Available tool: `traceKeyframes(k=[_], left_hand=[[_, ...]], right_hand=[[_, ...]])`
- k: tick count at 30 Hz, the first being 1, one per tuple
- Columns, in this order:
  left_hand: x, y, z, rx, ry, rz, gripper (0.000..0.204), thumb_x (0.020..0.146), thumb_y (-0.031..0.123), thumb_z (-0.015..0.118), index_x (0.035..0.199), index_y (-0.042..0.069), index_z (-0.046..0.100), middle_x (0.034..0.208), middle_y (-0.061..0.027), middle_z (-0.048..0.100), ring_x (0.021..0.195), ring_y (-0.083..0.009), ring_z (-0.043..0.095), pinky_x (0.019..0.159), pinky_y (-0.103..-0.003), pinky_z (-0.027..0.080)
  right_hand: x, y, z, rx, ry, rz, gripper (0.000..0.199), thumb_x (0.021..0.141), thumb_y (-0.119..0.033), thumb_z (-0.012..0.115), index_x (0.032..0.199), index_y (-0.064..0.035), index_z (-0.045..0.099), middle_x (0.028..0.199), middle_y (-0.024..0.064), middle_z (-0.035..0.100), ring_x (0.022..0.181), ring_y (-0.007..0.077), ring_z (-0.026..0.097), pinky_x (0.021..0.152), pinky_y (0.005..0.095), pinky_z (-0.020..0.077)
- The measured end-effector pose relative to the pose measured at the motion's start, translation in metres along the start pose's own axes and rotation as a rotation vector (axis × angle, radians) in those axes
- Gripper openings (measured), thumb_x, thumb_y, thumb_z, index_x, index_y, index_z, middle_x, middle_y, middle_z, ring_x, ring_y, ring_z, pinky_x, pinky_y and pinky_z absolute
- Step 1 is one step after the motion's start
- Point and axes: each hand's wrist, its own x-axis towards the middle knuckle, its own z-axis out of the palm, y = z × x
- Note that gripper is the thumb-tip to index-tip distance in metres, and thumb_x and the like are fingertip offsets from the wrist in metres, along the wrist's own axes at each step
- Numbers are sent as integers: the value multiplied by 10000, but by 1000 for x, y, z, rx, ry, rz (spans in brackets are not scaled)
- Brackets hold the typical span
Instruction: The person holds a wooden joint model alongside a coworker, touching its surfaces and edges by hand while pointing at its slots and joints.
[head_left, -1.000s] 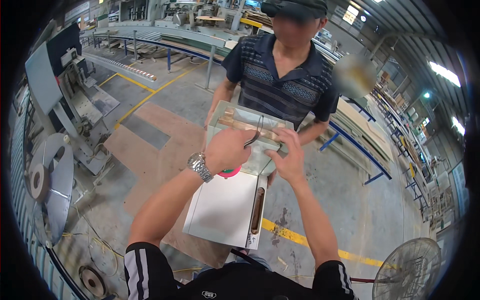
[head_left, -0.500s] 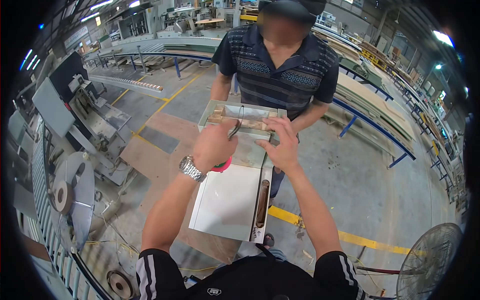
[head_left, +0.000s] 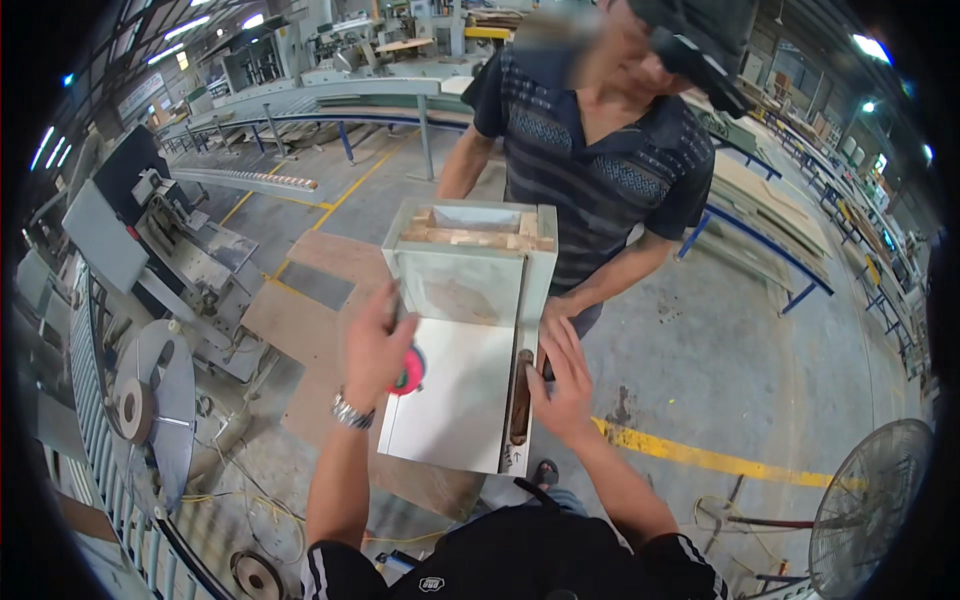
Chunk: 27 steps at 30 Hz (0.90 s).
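Before me a white panel (head_left: 450,400) with a long slot (head_left: 520,410) along its right edge runs away to a pale green box-shaped end (head_left: 470,215) framing raw wood blocks (head_left: 490,240). Smeared by motion, my left hand (head_left: 375,345) is over the panel's left edge, thumb and forefinger apart. A round pink-red object (head_left: 410,372) rests against its palm, seemingly held by the curled lower fingers; its kind is unclear. At the right edge is my right hand (head_left: 565,385), fingers stretched and thumb beside the slot. Whether it touches the edge I cannot tell.
Across from me stands a person (head_left: 600,170) in a dark striped shirt, one hand close behind my right fingers. A machine (head_left: 150,210) is at left, brown boards (head_left: 330,390) lie below the panel, and a fan (head_left: 870,510) stands at lower right.
Both hands have left the far box end and come nearer. My left hand moved left with the pink-red object; my right hand moved down to the slot. The other person leaned right.
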Motion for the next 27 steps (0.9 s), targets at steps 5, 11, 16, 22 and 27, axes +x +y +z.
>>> traceKeyframes(k=[5,11,16,22,27], left_hand=[[-73,-74,-32,-340,98,-489,473,982,157,704,1383,-83,628,768,-53,690,692,-108,641,635,-260,505],[-152,-216,-26,-64,215,-742,480,974,234,716,1274,-137,670,933,-159,749,768,-204,702,729,-372,559],[-165,-215,-17,155,218,-685,449,992,285,717,1183,-121,724,981,-208,768,841,-240,719,788,-396,561],[-191,-193,2,161,456,-546,520,994,348,741,1273,-89,694,1108,-211,770,965,-271,728,871,-403,563],[-263,-181,48,522,571,-176,726,945,321,769,1506,-65,515,1313,-229,708,1163,-345,701,994,-430,536]], right_hand=[[-105,11,-33,35,-122,309,384,893,-48,736,1264,31,681,1329,250,688,1265,449,655,1072,497,529],[-159,1,-31,211,-254,675,181,924,-94,735,1068,6,688,940,194,762,856,390,759,779,438,601],[-157,-5,-40,213,-300,660,194,928,-112,737,1088,-16,683,910,175,761,816,370,761,737,426,595],[-147,11,-51,314,-401,568,309,948,-168,724,1225,-36,681,984,172,771,870,367,760,766,436,599],[-137,23,-56,398,-586,363,415,965,-239,714,1326,-52,629,1070,196,760,944,381,750,822,460,593]])
